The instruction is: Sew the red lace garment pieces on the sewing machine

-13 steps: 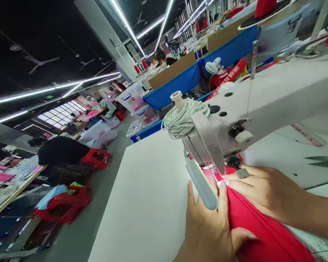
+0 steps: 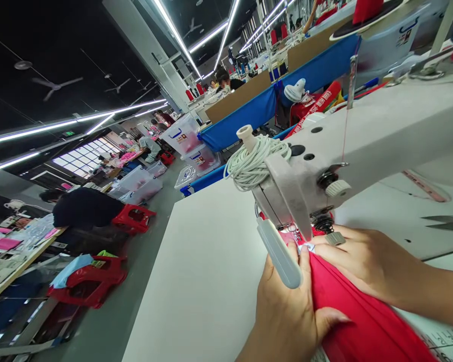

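Observation:
Red fabric [image 2: 362,306] runs from the front of the table up beneath the needle area of a white sewing machine [image 2: 287,186]. My left hand [image 2: 290,306] lies on the fabric's left edge, index finger pointing to the presser foot and thumb spread out over the cloth. Part of its fingers is hidden behind the grey lever [image 2: 281,256]. My right hand [image 2: 362,256] rests flat on the fabric's right side, its fingertips partly covered by the machine head. Between the fingertips shows a small white piece, perhaps a label [image 2: 306,247], on the red cloth.
Scissors [image 2: 445,221] and a pink-white strip [image 2: 425,186] lie right of the machine. Pale cord [image 2: 254,161] is coiled round a peg on its head. Left of the aisle are red stools [image 2: 86,281] and a seated person [image 2: 85,208]. Plastic bins [image 2: 183,133] stand behind.
My left hand's outer fingers have drawn in under the lever, and its thumb has shifted slightly left. My right hand has slid slightly toward the needle area. The fabric's left edge has shifted a little.

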The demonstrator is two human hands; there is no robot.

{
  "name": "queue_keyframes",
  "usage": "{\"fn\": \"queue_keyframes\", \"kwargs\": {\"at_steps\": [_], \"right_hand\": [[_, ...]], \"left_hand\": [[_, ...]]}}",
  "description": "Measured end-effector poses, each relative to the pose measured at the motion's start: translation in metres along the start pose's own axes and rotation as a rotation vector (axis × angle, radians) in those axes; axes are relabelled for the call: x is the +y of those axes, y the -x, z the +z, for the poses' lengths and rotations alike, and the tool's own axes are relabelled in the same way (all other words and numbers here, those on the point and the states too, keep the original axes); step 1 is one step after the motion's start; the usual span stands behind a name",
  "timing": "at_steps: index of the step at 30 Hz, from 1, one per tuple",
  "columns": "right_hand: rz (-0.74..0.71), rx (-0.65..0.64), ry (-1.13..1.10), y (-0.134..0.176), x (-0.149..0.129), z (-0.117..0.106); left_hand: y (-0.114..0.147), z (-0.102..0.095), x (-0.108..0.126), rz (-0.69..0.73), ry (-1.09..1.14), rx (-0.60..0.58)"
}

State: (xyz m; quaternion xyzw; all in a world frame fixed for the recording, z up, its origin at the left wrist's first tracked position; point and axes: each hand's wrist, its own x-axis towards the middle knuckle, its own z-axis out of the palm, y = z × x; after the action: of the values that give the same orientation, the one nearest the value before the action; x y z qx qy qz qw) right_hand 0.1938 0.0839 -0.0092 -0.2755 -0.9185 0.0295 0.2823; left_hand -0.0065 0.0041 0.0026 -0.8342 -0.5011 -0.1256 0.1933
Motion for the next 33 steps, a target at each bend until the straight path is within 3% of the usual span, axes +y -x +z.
{"fn": "queue_keyframes", "kwargs": {"at_steps": [5, 19, 29, 33], "right_hand": [[-0.01, 0.005, -0.083, -0.001, -0.001, 0.0], [-0.018, 0.043, -0.024, -0.005, 0.0, 0.001], [-0.023, 0.097, 0.042, -0.009, -0.003, -0.002], [-0.01, 0.077, 0.036, -0.009, -0.003, -0.003]], "left_hand": [[0.005, 0.003, 0.006, -0.05, -0.041, 0.008], [0.013, 0.009, 0.003, -0.06, -0.056, -0.048], [0.002, 0.002, -0.003, -0.033, 0.059, 0.019], [-0.002, -0.004, -0.004, -0.049, 0.08, -0.016]]}}
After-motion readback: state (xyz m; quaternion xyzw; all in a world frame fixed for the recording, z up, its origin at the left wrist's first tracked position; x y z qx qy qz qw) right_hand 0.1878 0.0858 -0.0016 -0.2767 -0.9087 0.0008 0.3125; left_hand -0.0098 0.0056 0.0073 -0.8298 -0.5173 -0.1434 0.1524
